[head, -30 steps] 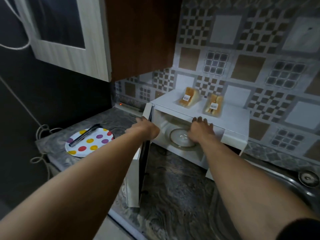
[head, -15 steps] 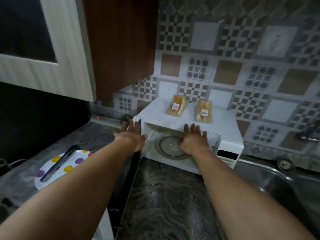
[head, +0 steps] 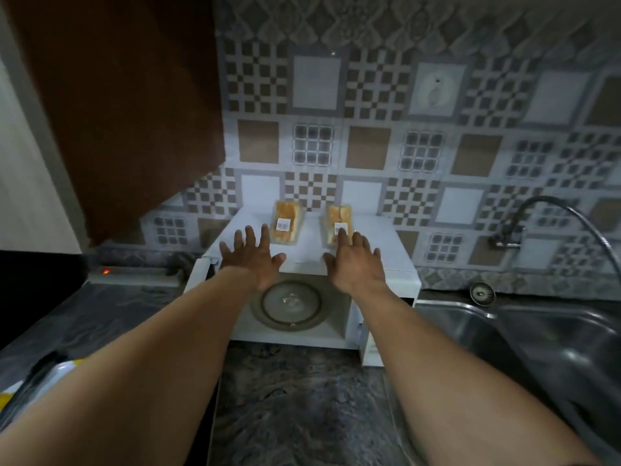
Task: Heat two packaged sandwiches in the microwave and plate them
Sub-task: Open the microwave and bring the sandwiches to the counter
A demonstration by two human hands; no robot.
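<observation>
Now both packaged sandwiches sit on the roof of the microwave point(head: 386, 260), side by side and a little apart: the left sandwich point(head: 286, 223) just beyond the fingertips of the left hand point(head: 253, 258), the right sandwich point(head: 338, 225) under the leading fingertips of the right hand point(head: 356, 264), which appear to touch its label. Both hands are spread flat, fingers apart, clamped on nothing.

A second ago the left hand was at the door edge and the right hand was down at the mouth of the cavity; both have since risen to the roof. That reads as the door job being finished and the pick-up beginning, one sandwich per hand.

Below the wrists the cavity stands open, its glass turntable point(head: 289, 306) bare, so the sandwiches need only travel a short way down and in. The door hangs open beneath the left forearm, mostly hidden. Past the right forearm lies the steel sink point(head: 537, 348) with its tap point(head: 524, 223); by the left elbow a sliver of the plate point(head: 10, 395) shows on the dark stone table point(head: 295, 415).
</observation>
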